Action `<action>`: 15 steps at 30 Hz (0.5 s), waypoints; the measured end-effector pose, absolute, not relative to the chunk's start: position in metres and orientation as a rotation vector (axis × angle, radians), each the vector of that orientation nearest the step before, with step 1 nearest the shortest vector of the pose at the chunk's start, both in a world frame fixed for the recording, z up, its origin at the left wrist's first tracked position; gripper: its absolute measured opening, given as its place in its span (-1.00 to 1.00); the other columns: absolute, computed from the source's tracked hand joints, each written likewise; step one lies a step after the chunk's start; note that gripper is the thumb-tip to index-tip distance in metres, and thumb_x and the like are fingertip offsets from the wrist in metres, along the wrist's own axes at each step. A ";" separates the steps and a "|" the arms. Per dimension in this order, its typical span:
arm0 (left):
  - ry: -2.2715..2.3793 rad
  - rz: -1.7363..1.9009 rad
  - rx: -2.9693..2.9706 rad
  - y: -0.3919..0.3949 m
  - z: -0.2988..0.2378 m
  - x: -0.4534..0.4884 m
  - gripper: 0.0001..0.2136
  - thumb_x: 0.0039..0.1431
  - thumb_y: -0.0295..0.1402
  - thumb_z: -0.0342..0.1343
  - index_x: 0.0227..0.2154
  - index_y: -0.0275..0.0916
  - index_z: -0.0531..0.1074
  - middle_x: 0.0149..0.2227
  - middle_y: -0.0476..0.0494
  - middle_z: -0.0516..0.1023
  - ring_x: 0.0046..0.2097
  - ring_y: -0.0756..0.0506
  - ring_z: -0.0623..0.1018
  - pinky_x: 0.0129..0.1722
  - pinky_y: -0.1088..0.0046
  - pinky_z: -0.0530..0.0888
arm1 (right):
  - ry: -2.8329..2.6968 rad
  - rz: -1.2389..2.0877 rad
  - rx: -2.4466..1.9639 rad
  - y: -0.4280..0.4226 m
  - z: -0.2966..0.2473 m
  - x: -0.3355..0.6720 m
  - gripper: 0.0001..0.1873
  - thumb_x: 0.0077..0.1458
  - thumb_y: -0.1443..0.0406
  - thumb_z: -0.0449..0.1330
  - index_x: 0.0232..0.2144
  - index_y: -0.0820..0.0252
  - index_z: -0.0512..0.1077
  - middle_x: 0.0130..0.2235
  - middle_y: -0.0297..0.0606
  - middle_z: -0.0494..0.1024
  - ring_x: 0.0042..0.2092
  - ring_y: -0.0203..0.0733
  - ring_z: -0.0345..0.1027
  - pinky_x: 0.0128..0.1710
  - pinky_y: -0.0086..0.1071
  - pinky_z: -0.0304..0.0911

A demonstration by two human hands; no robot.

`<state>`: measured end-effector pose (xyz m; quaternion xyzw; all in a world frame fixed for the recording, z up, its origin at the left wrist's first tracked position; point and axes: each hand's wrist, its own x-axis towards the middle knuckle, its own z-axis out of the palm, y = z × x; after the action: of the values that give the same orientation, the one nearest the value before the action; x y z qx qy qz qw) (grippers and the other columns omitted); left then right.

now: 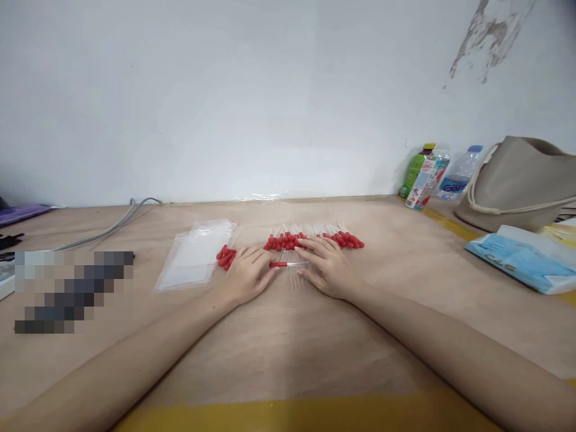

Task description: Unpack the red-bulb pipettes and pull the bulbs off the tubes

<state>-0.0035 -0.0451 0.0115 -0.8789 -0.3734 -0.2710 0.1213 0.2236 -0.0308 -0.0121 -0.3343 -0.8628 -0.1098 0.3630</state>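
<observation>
White wall (216, 108) behind the counter (252, 360). Just nearside of the red-tipped row (346, 239), we apparently position one stick (279, 264) crosswise, between left fingers (269, 277) and right fingers (314, 278); whether clamped, we cannot tell. Next likely needs steadiness.

Droppers (288, 241) are lying across the middle of the table (279, 354); bags (186, 259) are lying to their left; bottles (455, 181) are standing at the back right, left of a handbag (517, 183); a packet (517, 258) is resting before the handbag.

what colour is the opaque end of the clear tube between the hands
The opaque end is red, in the head view.
</observation>
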 end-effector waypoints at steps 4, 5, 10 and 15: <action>-1.088 -0.852 -2.582 -0.043 0.009 -0.004 -0.86 0.17 -0.31 -0.06 -0.34 -0.24 0.36 -0.32 -0.11 0.49 -0.22 -0.10 0.42 -0.21 0.33 0.30 | -2.229 -0.280 -0.831 -0.029 -0.013 0.223 -0.73 0.13 0.17 0.03 -0.18 0.07 0.44 0.01 -0.25 0.40 0.11 -0.14 0.12 0.09 -0.12 0.00; -1.094 -0.876 -2.586 -0.043 0.008 -0.003 -0.85 0.18 -0.31 -0.06 -0.31 -0.23 0.36 -0.30 -0.11 0.49 -0.20 -0.10 0.43 -0.19 0.33 0.30 | -2.231 -0.274 -0.818 -0.028 -0.014 0.223 -0.75 0.13 0.19 0.04 -0.22 0.06 0.46 -0.01 -0.27 0.41 0.10 -0.14 0.14 0.09 -0.12 0.02; -1.034 -0.903 -2.649 -0.043 0.006 0.005 -0.74 0.16 -0.25 0.00 -0.11 -0.19 0.36 -0.08 -0.13 0.47 -0.01 -0.12 0.39 -0.04 0.27 0.28 | -2.225 -0.255 -0.747 -0.027 -0.016 0.223 -0.79 0.12 0.22 0.06 -0.30 0.07 0.49 -0.05 -0.29 0.45 0.07 -0.15 0.19 0.05 -0.13 0.07; -0.919 -0.931 -2.672 -0.036 0.001 0.009 -0.81 0.18 -0.29 -0.01 -0.22 -0.18 0.44 -0.19 -0.09 0.55 -0.02 -0.10 0.44 0.02 0.25 0.28 | -2.255 -0.203 -0.746 -0.028 -0.016 0.222 -0.75 0.12 0.19 0.06 -0.19 0.08 0.45 -0.06 -0.26 0.46 0.07 -0.15 0.20 0.07 -0.12 0.07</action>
<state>0.0087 -0.0362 0.0007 -0.8950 -0.3079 -0.3118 0.0832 0.2216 -0.0282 -0.0155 -0.2906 -0.8789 -0.0791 0.3699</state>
